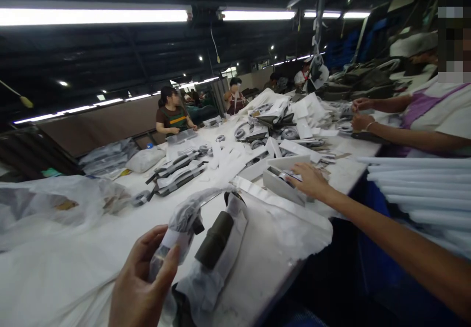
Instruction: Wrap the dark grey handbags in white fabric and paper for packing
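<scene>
In the head view my left hand [142, 278] is closed around a clear plastic-wrapped bundle [180, 229] with a white paper band and dark parts inside. Right beside it on the table lies a dark olive padded strap [215, 238], partly covered in thin translucent wrapping. My right hand [311, 180] reaches over a small open grey-white box [281, 185], its fingers stretched and apart. The fingertips touch small items inside the box, too small and shaded to name.
The white table [250, 263] bears a heap of wrapped pieces [275, 116], bundled straps [180, 172] and plastic sheeting [66, 209]. White rolls [415, 185] stand at right. A co-worker's hands [362, 113] are across the corner. Another person [172, 113] works at the far side.
</scene>
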Tool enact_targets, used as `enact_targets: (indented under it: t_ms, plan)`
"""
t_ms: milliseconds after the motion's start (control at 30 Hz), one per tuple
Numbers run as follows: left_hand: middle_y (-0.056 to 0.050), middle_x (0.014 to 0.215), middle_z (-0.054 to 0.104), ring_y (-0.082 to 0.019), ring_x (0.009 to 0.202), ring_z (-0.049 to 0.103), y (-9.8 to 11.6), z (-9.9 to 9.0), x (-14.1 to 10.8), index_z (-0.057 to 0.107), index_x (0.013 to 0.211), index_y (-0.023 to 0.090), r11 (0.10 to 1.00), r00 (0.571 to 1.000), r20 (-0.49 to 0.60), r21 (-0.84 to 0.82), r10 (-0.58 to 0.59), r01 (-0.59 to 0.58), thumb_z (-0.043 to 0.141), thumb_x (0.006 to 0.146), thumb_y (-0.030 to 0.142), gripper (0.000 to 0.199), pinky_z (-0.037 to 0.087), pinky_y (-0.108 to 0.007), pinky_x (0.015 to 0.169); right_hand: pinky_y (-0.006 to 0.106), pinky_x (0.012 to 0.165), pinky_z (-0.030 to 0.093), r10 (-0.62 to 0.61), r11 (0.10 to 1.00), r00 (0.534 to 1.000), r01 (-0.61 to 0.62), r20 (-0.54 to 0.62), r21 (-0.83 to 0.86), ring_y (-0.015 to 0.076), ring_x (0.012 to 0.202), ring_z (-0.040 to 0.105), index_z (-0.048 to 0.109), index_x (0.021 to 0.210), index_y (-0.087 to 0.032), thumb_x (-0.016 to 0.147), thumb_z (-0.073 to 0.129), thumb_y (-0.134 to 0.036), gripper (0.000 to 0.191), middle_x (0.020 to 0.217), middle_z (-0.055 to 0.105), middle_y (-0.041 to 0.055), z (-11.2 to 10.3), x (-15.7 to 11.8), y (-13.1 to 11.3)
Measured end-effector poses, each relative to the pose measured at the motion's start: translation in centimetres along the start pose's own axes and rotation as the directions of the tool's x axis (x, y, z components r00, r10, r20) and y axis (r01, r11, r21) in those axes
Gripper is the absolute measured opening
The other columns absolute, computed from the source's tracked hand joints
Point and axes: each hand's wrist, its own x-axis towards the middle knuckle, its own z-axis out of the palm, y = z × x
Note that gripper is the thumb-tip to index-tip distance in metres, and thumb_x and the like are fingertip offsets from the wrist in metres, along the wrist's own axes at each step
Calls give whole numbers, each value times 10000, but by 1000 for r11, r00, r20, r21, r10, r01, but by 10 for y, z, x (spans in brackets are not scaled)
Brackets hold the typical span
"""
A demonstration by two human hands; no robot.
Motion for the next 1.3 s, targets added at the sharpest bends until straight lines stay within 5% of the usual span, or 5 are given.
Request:
enact_targets:
  t_ms: [167,600,967,1133,1300]
  plan:
    - [-20,1127,689,-259,1090,631,-2,4,1,615,1135,279,1000,1000,-8,-29,-1,0,661,717,634,551,497,-307,890,542,1063,369,227,973,968,-229,112,14,384,1175,563,716,613,-178,844,594,-472,393,1090,719,157,-5,9,55]
    - [-28,1095,704,-275,1016,661,-26,-5,14,625,1179,282,1000,1000,18,0,-13,13,703,650,679,667,533,-314,825,376,848,547,383,761,888,-459,254,458,275,966,682,770,871,-154,747,698,-623,490,1057,733,161,-42,-29,59]
    - [-33,1119,694,-275,1032,649,-20,1,10,622,1187,258,995,1000,-3,-97,-25,24,697,677,660,653,516,-347,869,293,540,525,462,810,874,-484,149,330,180,569,616,745,695,-151,624,783,-530,388,730,733,113,-19,-50,94]
    - [-42,1072,705,-256,979,664,-29,2,16,632,1172,237,981,999,22,-191,-23,27,751,652,613,652,537,-295,779,285,594,494,359,880,931,-362,67,309,167,580,585,762,790,-175,655,713,-656,502,626,678,47,-30,-66,64]
    - [-46,1028,704,-210,921,668,-23,4,13,632,1101,203,956,995,56,-288,83,-63,759,724,480,485,531,-265,786,290,708,507,54,879,993,-96,102,466,188,689,624,761,839,-204,760,686,-648,457,647,672,34,-10,-91,-35]
